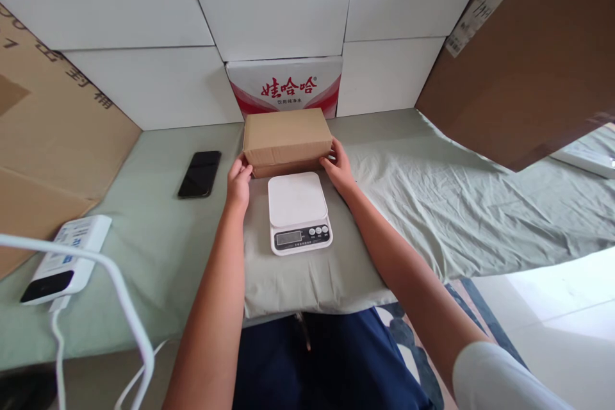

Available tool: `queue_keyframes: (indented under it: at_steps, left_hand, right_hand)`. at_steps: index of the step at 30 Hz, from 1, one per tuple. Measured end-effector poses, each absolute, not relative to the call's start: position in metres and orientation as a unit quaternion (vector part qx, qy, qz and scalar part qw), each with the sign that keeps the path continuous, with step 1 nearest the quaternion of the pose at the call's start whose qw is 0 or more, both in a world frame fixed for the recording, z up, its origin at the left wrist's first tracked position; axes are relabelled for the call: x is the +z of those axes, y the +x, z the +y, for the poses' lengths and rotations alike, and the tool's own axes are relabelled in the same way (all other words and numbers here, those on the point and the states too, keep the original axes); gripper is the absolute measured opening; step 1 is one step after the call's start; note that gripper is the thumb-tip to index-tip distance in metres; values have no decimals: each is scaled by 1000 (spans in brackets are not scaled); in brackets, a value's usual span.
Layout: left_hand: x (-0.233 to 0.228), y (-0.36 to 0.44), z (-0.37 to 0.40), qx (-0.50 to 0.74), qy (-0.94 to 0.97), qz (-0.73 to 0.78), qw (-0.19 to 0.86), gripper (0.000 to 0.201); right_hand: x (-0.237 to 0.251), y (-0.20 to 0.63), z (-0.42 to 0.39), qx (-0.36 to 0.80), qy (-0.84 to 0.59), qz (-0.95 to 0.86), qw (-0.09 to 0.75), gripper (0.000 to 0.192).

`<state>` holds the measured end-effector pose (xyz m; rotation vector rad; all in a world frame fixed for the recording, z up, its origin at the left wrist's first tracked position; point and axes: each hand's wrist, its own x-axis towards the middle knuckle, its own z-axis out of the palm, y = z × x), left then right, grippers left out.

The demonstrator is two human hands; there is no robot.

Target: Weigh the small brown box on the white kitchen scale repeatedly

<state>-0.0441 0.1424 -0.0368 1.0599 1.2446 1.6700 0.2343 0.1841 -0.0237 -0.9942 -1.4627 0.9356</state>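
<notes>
A closed brown cardboard box (288,134) is gripped at its two near lower corners by my hands. My left hand (239,182) has its fingers curled on the box's left corner. On the right corner, my right hand (338,166) presses with thumb in front and fingers along the side. Just in front of the box lies a white kitchen scale (298,205), its platform bare and its dark display panel facing me. Whether the box rests on the cloth or is slightly raised cannot be made out.
A black smartphone (200,174) lies left of the box. Farther left is a white power bank (70,256) with a white cable (113,272). Large cardboard pieces (509,57) flank both sides. A red-and-white carton (288,80) stands behind, against white panels. Green cloth (398,205) covers the surface.
</notes>
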Motion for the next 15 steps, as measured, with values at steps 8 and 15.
queue_keyframes:
  at_steps: [8, 15]
  left_hand:
    - [-31, -41, 139, 654, 438, 475, 393, 50]
    - [-32, -41, 140, 650, 452, 483, 375, 55]
  right_hand:
    - [-21, 234, 182, 386, -418, -620, 541, 72]
    - [-26, 234, 188, 383, -414, -624, 541, 75]
